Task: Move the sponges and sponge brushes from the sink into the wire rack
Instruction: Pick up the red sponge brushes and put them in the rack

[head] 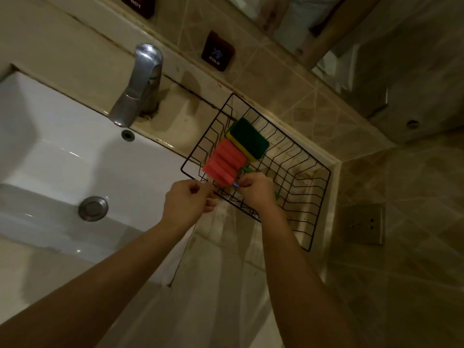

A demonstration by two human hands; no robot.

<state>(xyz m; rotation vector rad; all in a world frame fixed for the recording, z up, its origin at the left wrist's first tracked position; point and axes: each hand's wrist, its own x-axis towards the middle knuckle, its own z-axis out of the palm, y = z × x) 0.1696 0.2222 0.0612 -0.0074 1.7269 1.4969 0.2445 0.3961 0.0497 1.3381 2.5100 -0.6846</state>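
Nearest, two bare forearms are reaching forward over a pale stone desk (pixel 226 285) in a dim, tiled washroom. The left hand (pixel 187 200) is hanging loosely curled at the near corner of the black wire rack (pixel 316 197); whether it is pinching a wire I cannot tell. The right hand (pixel 256 190) is closing around a thin handle inside the rack, with a bit of blue showing at its fingertips. Just beyond the hands, a pink ribbed sponge brush (pixel 224 162) is lying in the rack, and touching its far end a green-and-yellow sponge (pixel 247 139) is resting, tilted. Left of the hands, the white sink (pixel 50 146) is sitting with its metal drain plug (pixel 93 208) closed. Farther off, a chrome tap (pixel 139 84) is leaning over the basin, and a dark plate marked COLD (pixel 217 51) is sitting on the tiled wall.
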